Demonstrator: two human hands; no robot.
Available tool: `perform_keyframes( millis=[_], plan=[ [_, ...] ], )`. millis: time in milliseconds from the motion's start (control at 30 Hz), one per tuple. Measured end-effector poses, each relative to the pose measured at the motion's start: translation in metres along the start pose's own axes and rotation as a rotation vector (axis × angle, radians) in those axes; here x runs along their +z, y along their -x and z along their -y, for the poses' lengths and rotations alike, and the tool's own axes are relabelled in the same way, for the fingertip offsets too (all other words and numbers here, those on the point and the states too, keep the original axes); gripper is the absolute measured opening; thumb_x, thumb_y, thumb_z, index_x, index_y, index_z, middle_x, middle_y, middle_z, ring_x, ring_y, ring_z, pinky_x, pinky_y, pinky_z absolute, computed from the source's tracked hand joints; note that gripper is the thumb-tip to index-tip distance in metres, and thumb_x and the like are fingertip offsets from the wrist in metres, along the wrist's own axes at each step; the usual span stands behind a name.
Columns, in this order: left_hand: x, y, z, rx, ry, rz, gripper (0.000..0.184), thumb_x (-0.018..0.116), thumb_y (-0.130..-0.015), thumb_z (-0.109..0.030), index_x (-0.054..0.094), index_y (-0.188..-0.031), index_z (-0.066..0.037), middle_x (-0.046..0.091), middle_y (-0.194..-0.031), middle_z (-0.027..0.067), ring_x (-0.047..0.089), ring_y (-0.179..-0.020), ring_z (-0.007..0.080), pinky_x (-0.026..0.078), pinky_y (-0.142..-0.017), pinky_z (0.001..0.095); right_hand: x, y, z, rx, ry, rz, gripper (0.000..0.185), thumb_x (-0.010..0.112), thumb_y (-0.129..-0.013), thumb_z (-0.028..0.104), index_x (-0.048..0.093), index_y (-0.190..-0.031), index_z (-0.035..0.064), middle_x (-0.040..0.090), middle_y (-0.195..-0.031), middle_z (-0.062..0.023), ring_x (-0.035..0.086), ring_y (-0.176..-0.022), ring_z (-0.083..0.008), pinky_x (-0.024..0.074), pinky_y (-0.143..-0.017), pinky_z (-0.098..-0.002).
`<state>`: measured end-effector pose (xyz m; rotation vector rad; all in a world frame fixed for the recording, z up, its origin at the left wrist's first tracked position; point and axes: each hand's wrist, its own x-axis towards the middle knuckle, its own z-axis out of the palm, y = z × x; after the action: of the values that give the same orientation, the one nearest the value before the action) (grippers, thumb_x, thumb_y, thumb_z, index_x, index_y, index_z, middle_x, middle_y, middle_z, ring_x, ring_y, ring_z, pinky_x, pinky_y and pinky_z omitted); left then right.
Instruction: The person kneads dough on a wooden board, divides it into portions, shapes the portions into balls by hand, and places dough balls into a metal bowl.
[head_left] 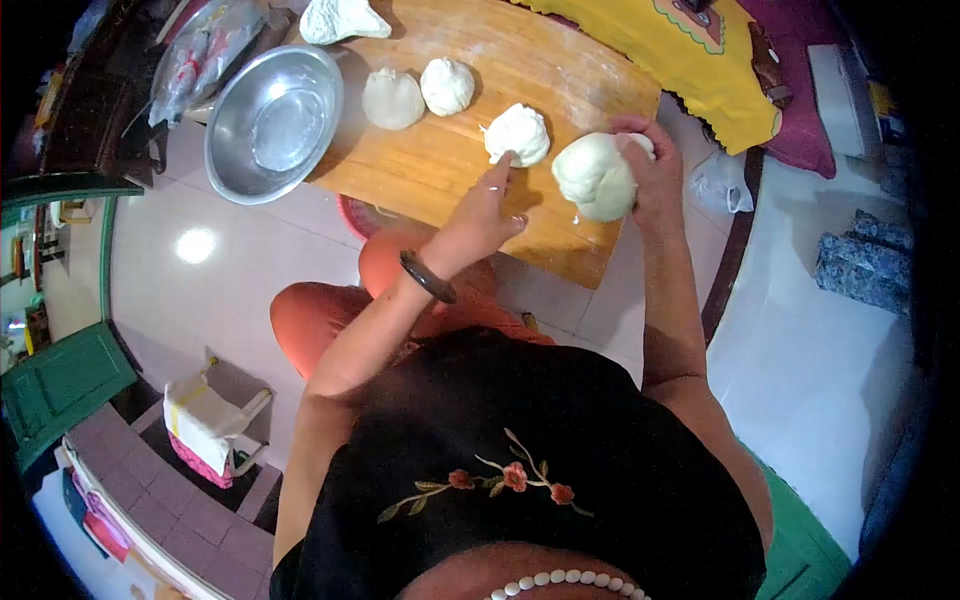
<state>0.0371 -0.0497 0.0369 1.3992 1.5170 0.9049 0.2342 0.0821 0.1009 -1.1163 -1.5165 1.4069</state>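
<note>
My right hand grips a large ball of dough from its right side, near the right end of the wooden board. My left hand has its index finger stretched toward a smaller dough lump and its thumb apart. That fingertip meets the near edge of the lump; whether it presses in I cannot tell. Farther left on the board sit a round dough piece and a flatter one. Another white dough piece lies at the far left edge.
A metal basin stands at the board's left end, with a plastic bag behind it. Yellow cloth borders the far right. A clear bag lies right of the board. A small chair stands lower left.
</note>
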Motion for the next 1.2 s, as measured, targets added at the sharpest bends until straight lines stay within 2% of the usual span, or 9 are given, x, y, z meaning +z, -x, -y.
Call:
perform_keyframes(
  millis=[200, 300, 333, 467, 567, 733, 933, 1133, 1200],
  plan=[
    [-0.004, -0.005, -0.009, 0.11, 0.19, 0.135, 0.093, 0.074, -0.073, -0.006, 0.022, -0.149, 0.006, 0.055, -0.125, 0.0283, 0.057, -0.115, 0.0366, 0.046, -0.098, 0.0382, 0.07, 0.031, 0.02, -0.564, 0.592, 0.388, 0.025, 0.07, -0.077, 0.011, 0.064, -0.1, 0.0047, 0.068, -0.102, -0.0073, 0.065, -0.096, -0.0216, 0.0513, -0.087, -0.0353],
    [-0.012, 0.005, -0.013, 0.031, 0.003, 0.019, 0.099, 0.076, -0.072, -0.007, 0.016, -0.149, 0.01, 0.054, -0.127, 0.0289, 0.055, -0.118, 0.0368, 0.045, -0.099, 0.0371, 0.06, 0.009, 0.018, -0.441, 0.334, 0.285, 0.024, 0.07, -0.077, 0.011, 0.065, -0.1, 0.0045, 0.068, -0.103, -0.0065, 0.065, -0.097, -0.0204, 0.0513, -0.087, -0.0348],
    [-0.023, 0.009, -0.025, -0.039, 0.001, 0.002, 0.099, 0.076, -0.077, -0.011, 0.015, -0.153, 0.002, 0.055, -0.131, 0.0189, 0.055, -0.119, 0.0279, 0.043, -0.102, 0.0383, 0.056, 0.004, 0.018, -0.38, 0.342, 0.267, 0.025, 0.069, -0.077, 0.01, 0.065, -0.101, 0.0036, 0.068, -0.103, -0.008, 0.066, -0.094, -0.0205, 0.0521, -0.084, -0.0336],
    [-0.042, 0.009, -0.027, -0.075, 0.174, 0.081, 0.116, 0.082, -0.073, -0.017, 0.001, -0.154, 0.002, 0.046, -0.139, 0.0242, 0.05, -0.125, 0.0333, 0.04, -0.106, 0.0367, 0.044, 0.006, 0.018, -0.163, 0.239, 0.135, 0.029, 0.07, -0.079, 0.011, 0.066, -0.107, 0.0036, 0.068, -0.1, -0.009, 0.066, -0.09, -0.0178, 0.0521, -0.082, -0.0319],
    [-0.022, 0.003, -0.031, 0.056, 0.207, 0.13, 0.119, 0.085, -0.068, -0.022, 0.006, -0.152, 0.006, 0.05, -0.135, 0.0271, 0.05, -0.126, 0.0308, 0.041, -0.104, 0.0352, 0.052, 0.013, 0.015, -0.267, 0.442, 0.221, 0.031, 0.069, -0.082, 0.013, 0.066, -0.111, 0.0051, 0.067, -0.093, -0.0068, 0.064, -0.088, -0.0154, 0.0508, -0.082, -0.0298],
    [-0.01, 0.009, -0.023, 0.047, 0.393, -0.031, 0.076, 0.089, -0.061, -0.011, 0.05, -0.125, 0.0, 0.063, -0.114, 0.0091, 0.06, -0.107, 0.0191, 0.048, -0.093, 0.033, 0.06, 0.018, 0.008, -0.196, 0.023, 0.34, 0.045, 0.06, -0.092, 0.026, 0.052, -0.131, 0.0051, 0.057, -0.122, -0.0111, 0.06, -0.105, -0.0194, 0.0463, -0.093, -0.0333],
    [-0.016, 0.015, -0.026, 0.082, 0.312, -0.088, 0.072, 0.088, -0.069, -0.017, 0.048, -0.127, -0.003, 0.061, -0.113, 0.0069, 0.056, -0.109, 0.0162, 0.047, -0.093, 0.0314, 0.058, 0.052, -0.01, -0.208, -0.095, 0.328, 0.063, 0.07, -0.081, 0.039, 0.052, -0.131, 0.0058, 0.052, -0.132, -0.0135, 0.053, -0.121, -0.0237, 0.0408, -0.103, -0.0364],
    [-0.021, 0.013, -0.028, 0.326, -0.138, 0.047, 0.083, 0.082, -0.07, -0.014, 0.035, -0.137, 0.002, 0.046, -0.134, 0.023, 0.058, -0.114, 0.0361, 0.049, -0.095, 0.0389, 0.03, 0.049, -0.016, -0.097, 0.157, 0.277, 0.068, 0.076, -0.066, 0.017, 0.052, -0.13, 0.0083, 0.061, -0.121, -0.0134, 0.06, -0.112, -0.0251, 0.0467, -0.097, -0.0389],
    [-0.044, 0.011, -0.045, 0.118, -0.327, -0.014, 0.085, 0.08, -0.069, -0.01, 0.033, -0.139, 0.003, 0.043, -0.135, 0.0237, 0.058, -0.111, 0.0391, 0.048, -0.097, 0.0407, 0.024, 0.043, 0.018, -0.144, 0.387, 0.284, 0.069, 0.077, -0.064, 0.015, 0.052, -0.129, 0.0082, 0.062, -0.117, -0.015, 0.062, -0.107, -0.0278, 0.0488, -0.095, -0.0399]
  ],
)
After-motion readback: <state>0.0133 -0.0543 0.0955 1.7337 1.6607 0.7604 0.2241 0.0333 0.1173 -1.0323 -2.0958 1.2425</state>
